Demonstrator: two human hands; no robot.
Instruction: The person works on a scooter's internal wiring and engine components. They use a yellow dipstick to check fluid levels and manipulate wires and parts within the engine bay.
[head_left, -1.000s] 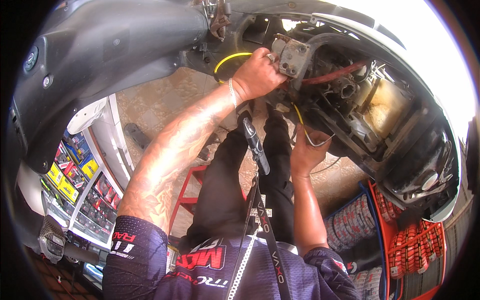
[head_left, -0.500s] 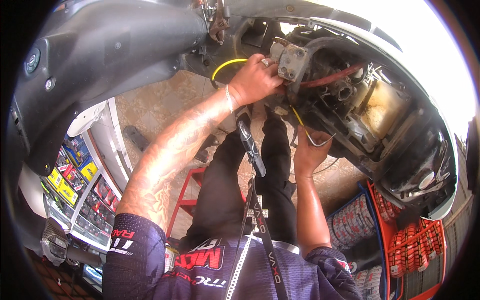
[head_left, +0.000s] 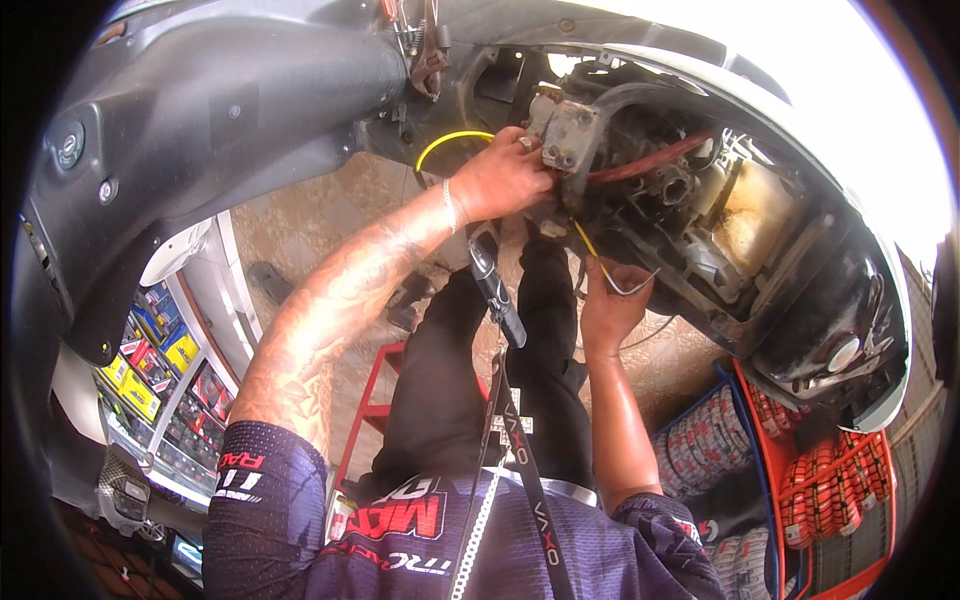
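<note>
My left hand [head_left: 510,175] has its fingers curled in beside a worn metal bracket [head_left: 570,135] inside a dark scooter body; what they hold is hidden. A yellow cable [head_left: 440,139] loops out to the left behind this hand, and a red hose [head_left: 650,158] runs right from the bracket. Lower right, my right hand [head_left: 618,300] grips the yellow cable near its bare silver end, which bends over the fingers. A stained plastic tank [head_left: 745,210] sits in the opening to its right. An adjustable wrench [head_left: 428,60] hangs with other tools at the top.
A black panel [head_left: 240,110] arches over the left. A glass display case [head_left: 170,370] with boxed goods stands at the lower left. A red stool [head_left: 370,410] is by my legs. Racks of tires [head_left: 825,480] stand at the lower right. Tiled floor [head_left: 300,240] shows below.
The view has shifted slightly, so the bracket and wrench sit lower. My left hand appears a little lower and further left. My right hand keeps its hold on the cable.
</note>
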